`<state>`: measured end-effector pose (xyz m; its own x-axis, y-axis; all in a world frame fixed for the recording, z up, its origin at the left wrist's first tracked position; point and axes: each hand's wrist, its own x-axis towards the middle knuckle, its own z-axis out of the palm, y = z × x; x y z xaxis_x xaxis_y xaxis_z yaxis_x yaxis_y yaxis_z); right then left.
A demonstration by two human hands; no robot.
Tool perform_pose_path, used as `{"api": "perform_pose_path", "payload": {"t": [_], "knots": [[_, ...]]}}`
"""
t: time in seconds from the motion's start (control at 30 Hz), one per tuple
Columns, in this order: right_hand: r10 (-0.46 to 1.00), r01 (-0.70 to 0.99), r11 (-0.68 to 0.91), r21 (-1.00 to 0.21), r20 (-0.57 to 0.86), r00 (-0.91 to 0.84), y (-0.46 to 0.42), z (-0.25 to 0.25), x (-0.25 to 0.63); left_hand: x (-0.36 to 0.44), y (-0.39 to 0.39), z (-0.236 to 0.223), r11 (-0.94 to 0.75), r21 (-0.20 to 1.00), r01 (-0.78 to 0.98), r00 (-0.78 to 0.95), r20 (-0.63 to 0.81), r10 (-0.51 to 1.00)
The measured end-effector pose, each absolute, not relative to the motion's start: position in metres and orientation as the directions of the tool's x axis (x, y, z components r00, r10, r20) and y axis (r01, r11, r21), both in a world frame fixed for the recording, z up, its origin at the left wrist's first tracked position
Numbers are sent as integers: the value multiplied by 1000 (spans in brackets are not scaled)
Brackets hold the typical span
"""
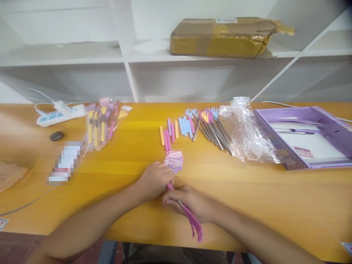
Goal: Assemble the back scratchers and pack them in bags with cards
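My right hand point(189, 201) is closed around the metal rod of a back scratcher, whose pink claw-shaped head point(194, 222) hangs toward the table's front edge. My left hand point(156, 179) is closed on a pink sleeve point(169, 186) at the other end; part of it shows between my hands. Whether the rod sits inside the sleeve is hidden. Just beyond my left hand lie fanned pink printed cards point(174, 160). Farther back are loose foam-like sleeves in yellow, pink, purple and blue point(184, 126), beside a pile of back scratchers point(213, 128) with blue, pink and yellow heads.
Clear plastic bags point(247, 135) lie right of the pile, against a purple box point(297, 165). Bagged back scratchers point(100, 126), a power strip point(62, 116), a black earbud-like case point(57, 136) and a blurred-out phone-like object point(66, 161) are at left. A taped carton point(220, 38) sits on the shelf.
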<state>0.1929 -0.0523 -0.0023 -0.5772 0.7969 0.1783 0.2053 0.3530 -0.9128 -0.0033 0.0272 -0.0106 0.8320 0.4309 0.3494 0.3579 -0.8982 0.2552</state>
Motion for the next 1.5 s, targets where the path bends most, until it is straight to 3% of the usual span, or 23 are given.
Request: {"api": "perform_pose_path", "payload": {"t": [0.07,0.13,0.23,0.33,0.6,0.73,1.1,1.37,1.5], "knots": [[740,176,347,-921,153,-655,-52,2,189,-1,24,-9,-896,279,344,833,349,428],[736,215,389,-896,162,-657,-51,3,185,1,23,-10,-907,231,352,818,396,418],[747,274,536,-798,298,-595,-49,-2,180,6,23,-14,-911,114,395,780,482,399],[704,230,632,-740,425,-569,-47,-8,179,9,24,-18,-918,74,389,778,508,371],[731,260,583,-770,357,-582,-57,-8,187,11,29,-18,-946,-8,325,826,488,280],[770,291,563,-774,363,-524,-64,-5,187,13,33,-15,-937,-64,343,790,559,251],[682,320,709,-628,497,-536,-71,10,187,9,37,-1,-944,-117,309,796,575,189],[692,335,694,-637,462,-554,-74,9,185,2,45,7,-967,-90,240,836,525,158],[769,328,580,-745,369,-522,-71,8,184,0,47,-1,-963,-18,267,809,547,214]]}}
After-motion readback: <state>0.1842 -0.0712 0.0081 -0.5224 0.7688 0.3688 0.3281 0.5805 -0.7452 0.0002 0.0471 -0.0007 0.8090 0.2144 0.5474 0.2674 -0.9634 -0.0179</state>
